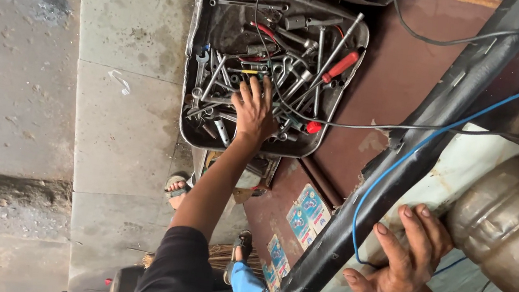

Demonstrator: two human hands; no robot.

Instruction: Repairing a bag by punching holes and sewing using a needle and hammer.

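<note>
The metal tool tray [201,40] is sitting on the concrete floor [115,141], heaped with wrenches [212,77], sockets and a red-handled screwdriver [340,66]. The left hand [254,109] is reaching down into it, fingers spread apart and resting flat on the pile of tools, not closed on any one of them. A thin black cable [400,126] is trailing across the tray. Off to the side, the right hand [405,260] is lying open against a pale sheet, its fingers just beside a dull metal cylinder [513,230] and touching a blue wire [403,160]. A thick black padded bar [419,133] is running diagonally between the two hands. Sandalled feet [176,188] are showing below the tray.
</note>
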